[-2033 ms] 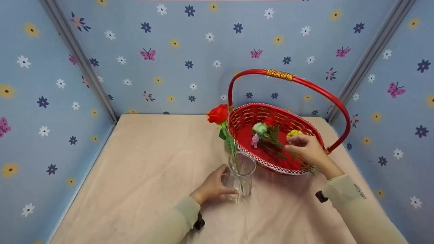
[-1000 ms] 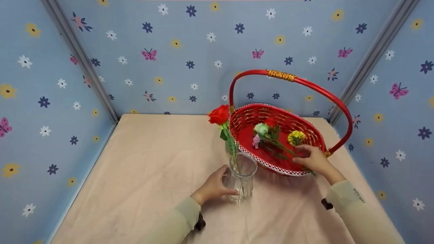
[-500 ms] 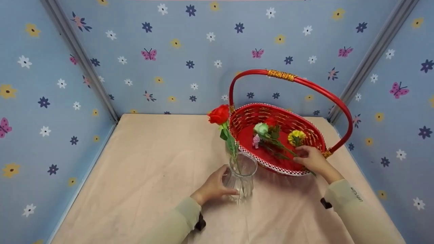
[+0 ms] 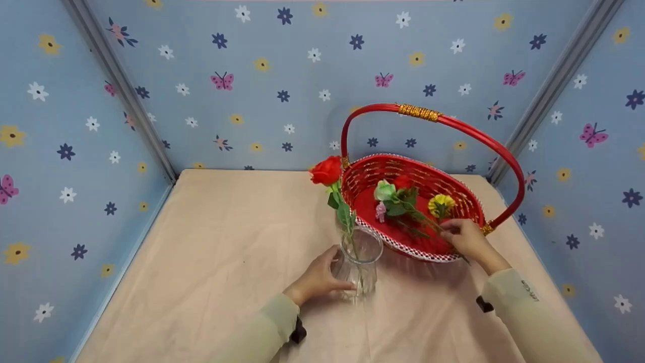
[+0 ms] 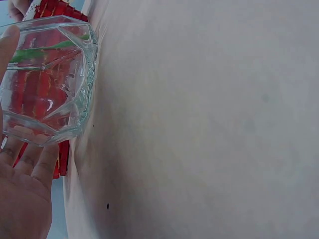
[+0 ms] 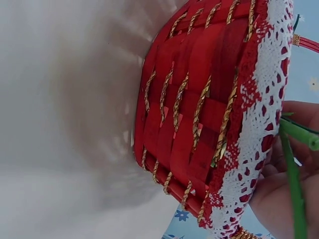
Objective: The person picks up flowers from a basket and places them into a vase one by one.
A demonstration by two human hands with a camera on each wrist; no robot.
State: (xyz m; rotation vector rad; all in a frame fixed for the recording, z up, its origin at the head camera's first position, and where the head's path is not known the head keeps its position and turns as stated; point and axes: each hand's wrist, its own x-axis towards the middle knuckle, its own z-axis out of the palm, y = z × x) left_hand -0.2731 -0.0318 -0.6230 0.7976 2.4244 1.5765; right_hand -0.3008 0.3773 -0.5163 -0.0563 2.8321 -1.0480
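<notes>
Left hand (image 4: 317, 275) spread partway, thumb and fingers round glass vase (image 4: 367, 275), just off front-left rim of basket (image 4: 398, 245). Red rose (image 4: 325, 170) stands tilted in vase. Right hand (image 4: 468, 242) nearly closed, pinching pale-green rose (image 4: 384, 190) by stem, over basket's front-right rim. Yellow flower (image 4: 441, 204) inside. Basket near surface's (image 4: 227, 252) back-right corner.

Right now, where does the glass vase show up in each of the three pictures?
Head: the glass vase is just right of centre, below the middle, held by the left hand.
Left wrist: the vase is large, at the upper left.
Right wrist: not in it.
Shared landmark: the red basket, visible in all three, partly through the vase in the left wrist view.
</notes>
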